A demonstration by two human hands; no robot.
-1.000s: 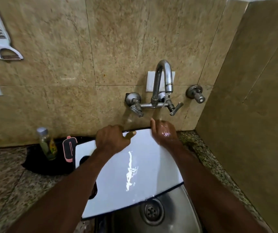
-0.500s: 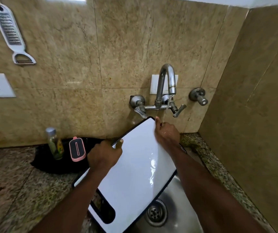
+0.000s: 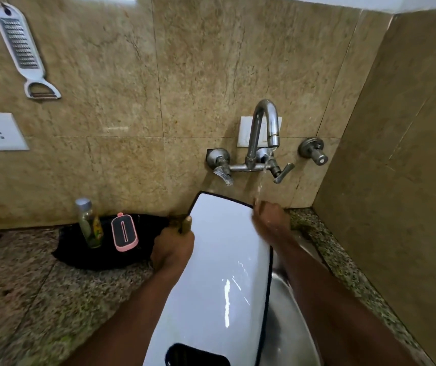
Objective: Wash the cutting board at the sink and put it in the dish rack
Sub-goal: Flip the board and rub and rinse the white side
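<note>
Over the sink, one white cutting board sat tilted under one running tap.
Left hand was closed on the board's 9 o'clock edge; right hand, blurred and wet, touched its 2 o'clock corner, how far open I cannot tell. At 9 o'clock on the surface stood one bottle and one pink-rimmed object; one grater hung on the wall.

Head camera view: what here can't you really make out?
- Dish rack: nowhere in the head view.
- Cutting board: its handle end is cut off by the bottom edge.
- Sink: mostly hidden by the board and the right arm.
- Right hand: motion-blurred under the water, so its grip is unclear.
- Left hand: fingers hidden behind the board's edge.
- Bottle: label too small to read.
</note>
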